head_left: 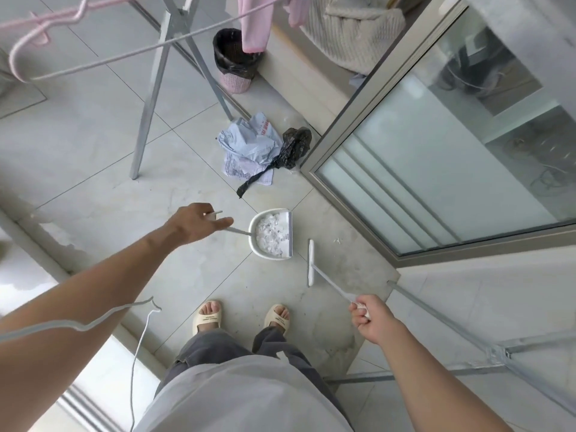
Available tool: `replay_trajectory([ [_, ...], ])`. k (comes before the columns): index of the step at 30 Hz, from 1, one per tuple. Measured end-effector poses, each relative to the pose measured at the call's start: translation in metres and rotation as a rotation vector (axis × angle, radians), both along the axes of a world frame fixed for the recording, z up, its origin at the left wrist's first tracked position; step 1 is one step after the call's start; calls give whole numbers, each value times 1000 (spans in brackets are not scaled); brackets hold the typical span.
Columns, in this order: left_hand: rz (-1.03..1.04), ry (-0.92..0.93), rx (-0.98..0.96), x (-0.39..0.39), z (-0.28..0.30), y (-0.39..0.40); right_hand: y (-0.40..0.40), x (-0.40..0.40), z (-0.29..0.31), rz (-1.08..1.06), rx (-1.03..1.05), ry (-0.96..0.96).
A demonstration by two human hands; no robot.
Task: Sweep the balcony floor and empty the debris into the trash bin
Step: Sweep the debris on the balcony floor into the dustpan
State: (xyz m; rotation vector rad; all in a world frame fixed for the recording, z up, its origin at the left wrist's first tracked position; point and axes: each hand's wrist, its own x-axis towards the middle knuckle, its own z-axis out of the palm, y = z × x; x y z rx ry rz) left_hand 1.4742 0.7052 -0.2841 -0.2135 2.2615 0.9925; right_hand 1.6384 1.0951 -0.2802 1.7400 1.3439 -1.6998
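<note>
Gripping the thin handle of the dustpan, the left hand has its fingers curled around the top end, and the white end cap shows just beyond the knuckles. To the left of this hand and nearer the person, a white hanger with a loose cord hangs in front of the left forearm. Far beyond the hand, at the upper left, a pink hanger hangs on a line, and the metal legs of a drying rack stand on the tiled floor.

Just right of the left hand, the dustpan rests on the floor, and its bowl is full of small white paper scraps. Beyond the dustpan lie a crumpled grey mailer bag with printed paper and a black plastic bag, touching each other. Well beyond them stands the pink trash bin with a black liner, beside a low ledge.

Right of the dustpan, close but apart, the flat white broom head stands on the floor. Its thin handle runs down and right to the right hand, which is clenched around the top end. Between the two hands, nearer the person, the feet wear beige slippers. Beyond the right hand, a glass sliding door fills the right side.
</note>
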Motion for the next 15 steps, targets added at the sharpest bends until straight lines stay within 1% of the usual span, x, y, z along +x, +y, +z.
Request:
replay_trajectory([
  [2,-107,94,-36,-5,12,15,6,-2,-4,16,45,-9],
  [6,-191,270,-67,-7,20,43,27,-11,-10,87,122,-11],
  [10,-236,375,-128,-10,35,78,56,-20,-14,159,158,-8],
  [15,-254,421,-220,-6,38,105,94,-38,-16,165,162,12],
])
